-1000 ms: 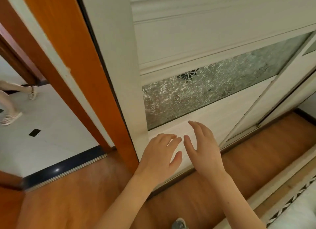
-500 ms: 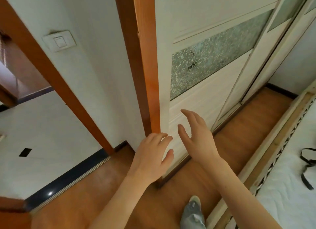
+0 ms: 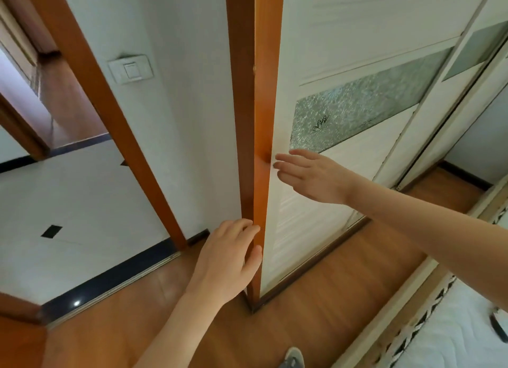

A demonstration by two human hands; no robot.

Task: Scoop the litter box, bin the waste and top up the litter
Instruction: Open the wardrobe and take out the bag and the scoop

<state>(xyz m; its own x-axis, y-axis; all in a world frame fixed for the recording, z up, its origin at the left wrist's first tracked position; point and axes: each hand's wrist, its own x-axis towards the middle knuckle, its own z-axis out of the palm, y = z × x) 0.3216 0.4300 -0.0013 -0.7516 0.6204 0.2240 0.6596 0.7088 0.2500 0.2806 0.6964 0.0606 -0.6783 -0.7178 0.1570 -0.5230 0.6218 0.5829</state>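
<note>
No litter box, scoop, bin or litter shows in the head view. My left hand (image 3: 229, 257) hangs low in front of an orange wooden post (image 3: 261, 92), its fingers relaxed and close to the post's edge; it holds nothing. My right hand (image 3: 310, 175) is stretched out flat, fingers straight, in front of the white wardrobe door (image 3: 343, 37) just right of the post. Whether either hand touches the wood I cannot tell.
A doorway with an orange frame (image 3: 110, 114) opens at the left onto a white tiled floor (image 3: 68, 202) behind a dark threshold (image 3: 110, 279). A light switch (image 3: 130, 68) sits on the wall. A bed (image 3: 453, 334) fills the lower right, my shoe (image 3: 292, 359) below.
The view has swung left, bringing the post, wall and switch to the middle. My right hand has risen and flattened out; my left hand has stayed low beside the post.
</note>
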